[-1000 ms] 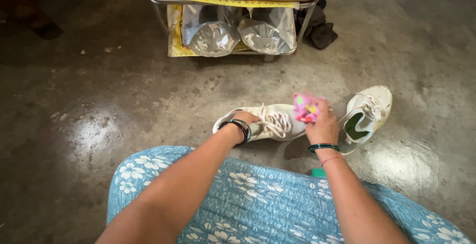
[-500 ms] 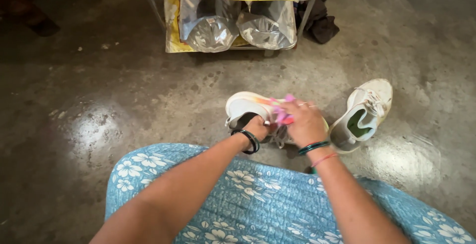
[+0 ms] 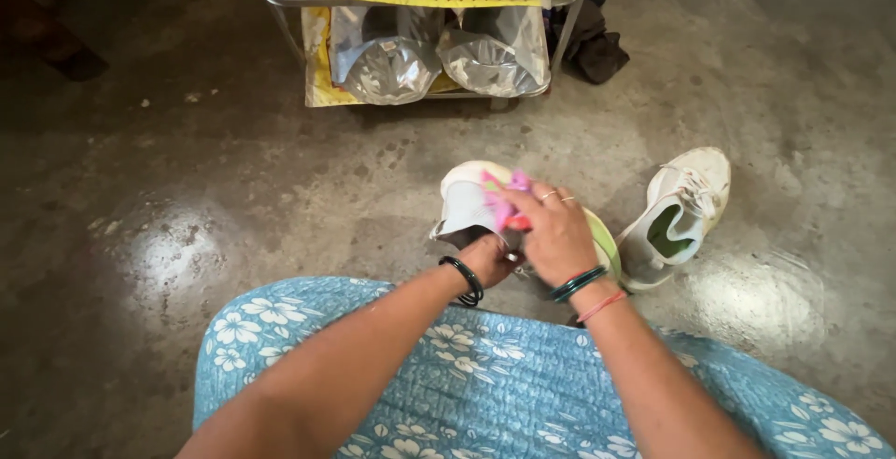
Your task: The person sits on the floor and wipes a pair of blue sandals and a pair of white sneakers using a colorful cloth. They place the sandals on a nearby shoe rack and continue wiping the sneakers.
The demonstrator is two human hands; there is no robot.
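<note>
A: What is each hand gripping?

B: The left hand (image 3: 487,258) is closed on the near end of a white shoe (image 3: 467,205), at its opening. The right hand (image 3: 553,233) clutches a pink cloth (image 3: 504,202), fingers curled tight, and presses it on the shoe's upper.

A: Materials?

B: The shoe looks like pale mesh with a smooth, thick sole edged in yellow-green. The cloth is soft, crumpled, bright pink with a spot of orange.

A: Which way does the shoe point?

B: It is tipped up, the rounded end away from the person and the long axis running roughly from the lap toward the rack (image 3: 420,44). Heel or toe at the top, I cannot tell.

A: And the arms?

B: Both forearms reach forward over a blue flowered lap (image 3: 467,375), wrists meeting at the shoe, bangles on each.

A: Around it?

B: A second shoe (image 3: 679,212) lies just right on the grey, glossy concrete floor (image 3: 187,188), laces up, green insole showing. Farther off, the metal rack holds two silver foil bags (image 3: 439,48), a dark cloth (image 3: 593,44) beside it.
</note>
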